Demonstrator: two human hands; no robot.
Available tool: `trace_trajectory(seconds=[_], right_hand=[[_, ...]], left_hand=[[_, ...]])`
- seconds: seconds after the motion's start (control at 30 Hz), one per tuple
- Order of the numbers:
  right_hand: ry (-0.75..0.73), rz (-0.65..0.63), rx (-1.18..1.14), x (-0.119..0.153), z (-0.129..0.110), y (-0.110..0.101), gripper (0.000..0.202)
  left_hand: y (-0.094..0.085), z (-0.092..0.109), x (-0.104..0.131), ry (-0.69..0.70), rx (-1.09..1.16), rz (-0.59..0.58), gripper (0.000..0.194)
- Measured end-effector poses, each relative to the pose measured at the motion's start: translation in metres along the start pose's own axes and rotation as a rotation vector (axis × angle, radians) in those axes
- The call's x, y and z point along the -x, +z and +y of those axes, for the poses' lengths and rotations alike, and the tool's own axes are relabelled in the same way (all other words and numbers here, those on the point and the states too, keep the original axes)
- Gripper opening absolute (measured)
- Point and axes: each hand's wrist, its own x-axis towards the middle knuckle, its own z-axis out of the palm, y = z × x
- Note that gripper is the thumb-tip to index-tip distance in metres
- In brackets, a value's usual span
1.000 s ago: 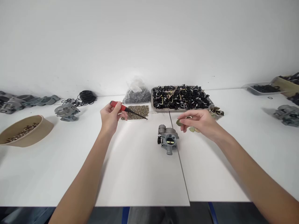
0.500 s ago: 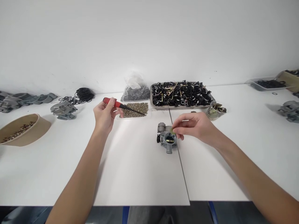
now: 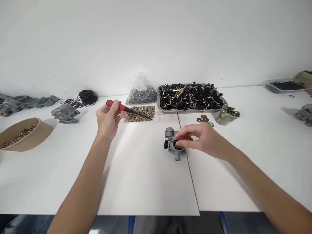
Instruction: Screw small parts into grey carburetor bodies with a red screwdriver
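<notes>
My left hand (image 3: pixel 107 120) is closed around the red handle of a screwdriver (image 3: pixel 119 107). Its dark shaft slants right and down, with the tip over the white tray of small brass screws (image 3: pixel 140 114). A grey metal carburetor (image 3: pixel 177 155) stands on the table with its round bore facing up. At that bore is my right hand (image 3: pixel 197 138), thumb and fingertips pinching a thin brass disc (image 3: pixel 179 148). The disc sits in the mouth of the bore, partly hidden by the fingers; how deep it goes I cannot tell.
Loose brass discs (image 3: pixel 204 119) lie beside a clear cup of discs (image 3: pixel 227 115). Behind are a metal tray of black parts (image 3: pixel 162 109) and a plastic bag of small parts (image 3: pixel 141 94). Leftward sit another carburetor (image 3: pixel 65 113), black rings (image 3: pixel 86 97) and a beige bowl (image 3: pixel 36 135).
My right hand has moved down and slightly left, bringing the brass disc from above the carburetor into its bore. Loose discs behind the hand now show. The left hand has hardly moved.
</notes>
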Motion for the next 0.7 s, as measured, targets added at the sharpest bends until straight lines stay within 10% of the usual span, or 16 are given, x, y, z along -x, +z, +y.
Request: trace_trajectory(seconds=[0.7], right_hand=[[0.124,0.197,-0.154,-0.030,0.023,0.001,0.037]], left_hand=[[0.029,0.015,0.020,-0.075,0.069,-0.050,0.027]])
